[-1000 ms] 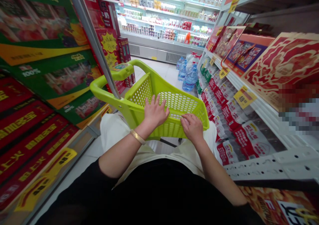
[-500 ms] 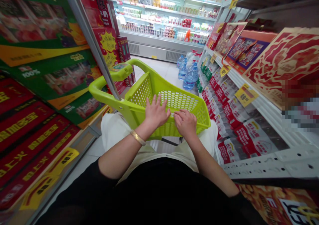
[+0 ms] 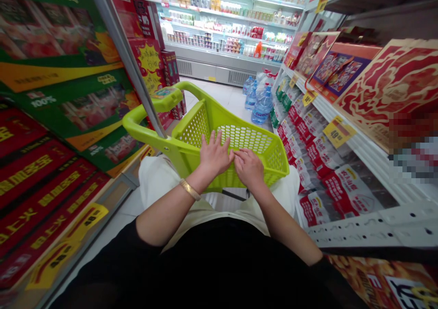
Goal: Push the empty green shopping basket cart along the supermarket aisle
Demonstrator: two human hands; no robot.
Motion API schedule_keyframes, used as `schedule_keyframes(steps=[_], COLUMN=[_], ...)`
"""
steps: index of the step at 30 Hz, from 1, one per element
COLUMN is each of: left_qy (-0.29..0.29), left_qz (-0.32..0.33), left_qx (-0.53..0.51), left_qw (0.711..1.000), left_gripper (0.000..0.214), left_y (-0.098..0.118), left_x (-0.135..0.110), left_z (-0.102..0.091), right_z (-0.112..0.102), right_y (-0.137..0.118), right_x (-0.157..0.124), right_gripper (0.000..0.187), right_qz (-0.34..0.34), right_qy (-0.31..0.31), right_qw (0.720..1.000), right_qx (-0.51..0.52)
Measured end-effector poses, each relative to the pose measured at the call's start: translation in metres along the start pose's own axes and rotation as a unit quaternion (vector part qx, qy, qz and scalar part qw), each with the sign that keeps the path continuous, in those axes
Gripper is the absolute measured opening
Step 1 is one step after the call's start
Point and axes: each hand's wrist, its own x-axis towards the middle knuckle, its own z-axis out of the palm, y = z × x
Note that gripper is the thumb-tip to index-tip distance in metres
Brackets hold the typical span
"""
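Note:
Above the near side of a lime-green plastic shopping basket [image 3: 236, 113] with a raised handle, my left hand [image 3: 215, 155] has its fingers spread and palm down. A gold bracelet [image 3: 190, 189] circles that wrist. My right hand [image 3: 250, 167] is beside it, fingers bent and drawn together, its fingertips at the left thumb. Whether anything small is between those fingers is hidden. The basket stands between my legs, in white trousers [image 3: 153, 181], its perforated walls showing.
Stacked green juice cartons [image 3: 85, 99] and red boxes [image 3: 44, 177] line the left, beside a slanting metal post [image 3: 126, 54]. Shelves on the right hold red-labelled water bottle packs [image 3: 328, 163] and gift boxes. Large water jugs [image 3: 263, 106] stand on the floor ahead, before a refrigerated display [image 3: 222, 35].
My right hand has shifted left, so its fingertips now meet the left thumb. My left hand and the basket stay nearly in place.

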Motion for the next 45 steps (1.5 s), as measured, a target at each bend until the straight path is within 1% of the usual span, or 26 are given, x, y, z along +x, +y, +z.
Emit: schedule_keyframes(steps=[3,10,13,15,17,24,28,32,36,39,45], left_qy=[0.002,-0.002,-0.002,0.000,0.003,0.001,0.004,0.004,-0.013,-0.026,-0.029], left_qz=[-0.003,-0.024,-0.031,-0.034,-0.036,-0.047,-0.041,-0.039,-0.047,-0.050,-0.043], left_qx=[-0.005,-0.016,-0.015,-0.012,-0.009,-0.007,-0.001,0.001,-0.003,-0.001,0.029], left_qw=[1.000,1.000,0.999,0.999,0.999,0.999,0.999,0.999,0.999,0.998,0.998], left_gripper=[0.057,0.057,0.057,0.057,0.057,0.056,0.056,0.057,0.058,0.058,0.058], left_y=[-0.002,-0.006,-0.008,-0.010,-0.012,-0.017,-0.019,-0.022,-0.024,-0.026,-0.034], left_x=[0.001,0.006,0.009,0.010,0.011,0.014,0.018,0.024,0.034,0.041,0.056], left_z=[0.000,-0.003,0.001,0.004,0.006,0.005,0.006,0.008,0.009,0.009,0.015], right_z=[-0.002,-0.014,-0.015,-0.012,-0.009,0.004,0.008,0.011,0.015,0.020,0.031], right_y=[0.007,0.050,0.060,0.060,0.055,0.017,0.007,0.012,0.019,0.023,0.039], right_x=[-0.002,-0.011,-0.012,-0.011,-0.009,0.004,0.012,0.019,0.028,0.036,0.058], right_gripper=[0.027,0.028,0.029,0.030,0.029,0.025,0.024,0.025,0.026,0.026,0.025], right_qz=[0.005,0.053,0.061,0.059,0.053,0.016,0.012,0.015,0.014,0.016,0.008], right_qy=[0.009,0.057,0.063,0.063,0.060,0.018,0.004,-0.001,-0.003,-0.004,-0.012], right_qw=[1.000,0.997,0.996,0.996,0.997,0.999,0.999,0.999,1.000,1.000,1.000], right_qx=[0.001,-0.015,-0.012,-0.016,-0.023,-0.028,-0.034,-0.028,-0.021,-0.015,-0.001])
